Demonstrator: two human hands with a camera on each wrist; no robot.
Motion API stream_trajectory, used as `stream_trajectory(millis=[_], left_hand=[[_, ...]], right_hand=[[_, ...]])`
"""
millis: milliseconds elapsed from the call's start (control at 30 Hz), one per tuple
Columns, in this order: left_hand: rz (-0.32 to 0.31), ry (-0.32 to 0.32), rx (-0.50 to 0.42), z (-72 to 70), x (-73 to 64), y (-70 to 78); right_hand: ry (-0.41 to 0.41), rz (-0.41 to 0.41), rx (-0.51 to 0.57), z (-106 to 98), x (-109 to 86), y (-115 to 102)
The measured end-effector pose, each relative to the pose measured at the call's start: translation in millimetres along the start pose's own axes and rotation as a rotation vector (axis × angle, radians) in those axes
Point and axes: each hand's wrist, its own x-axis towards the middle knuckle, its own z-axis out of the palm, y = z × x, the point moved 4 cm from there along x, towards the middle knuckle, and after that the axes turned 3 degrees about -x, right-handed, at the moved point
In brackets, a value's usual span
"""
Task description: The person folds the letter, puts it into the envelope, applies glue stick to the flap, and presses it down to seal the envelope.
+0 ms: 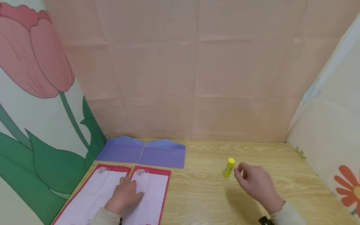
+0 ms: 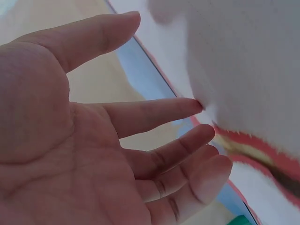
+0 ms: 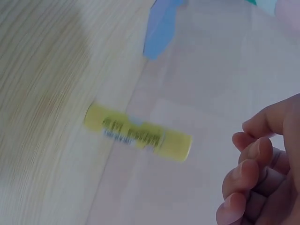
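Glue stick (image 1: pixel 229 167) and red-bordered sheets (image 1: pixel 102 184) on a desk (image 1: pixel 197 200)
Left hand (image 1: pixel 125 193), fingers spread, touches the right sheet (image 1: pixel 154 190); right hand (image 1: pixel 257 182), loosely curled, hangs just beside the upright yellow stick.

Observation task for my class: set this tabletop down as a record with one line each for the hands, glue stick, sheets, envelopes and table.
Left hand: open, touching the right red-bordered sheet
Right hand: loosely curled, holding nothing
Yellow glue stick: upright, beside the right hand
Sheets: two, side by side
Purple envelopes: two, beyond the sheets
Table: wood-grained
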Motion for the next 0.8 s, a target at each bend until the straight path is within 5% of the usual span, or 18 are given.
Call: stream_trajectory(millis=[233, 467, 800], left_hand=[[0.032, 0.025, -0.007, 8.4, -2.1, 10.2], [0.025, -0.074, -0.073, 20.6, 2.2, 34.6], [0.152, 0.035, 0.02, 32.2, -6.4, 74.7]], right_hand=[[-0.074, -0.006, 0.057, 12.9, -2.0, -19.1], [-0.159, 0.006, 0.085, 28.3, -3.2, -28.3], [-0.267, 0.0, 0.106, 49.7, -5.3, -40.9]])
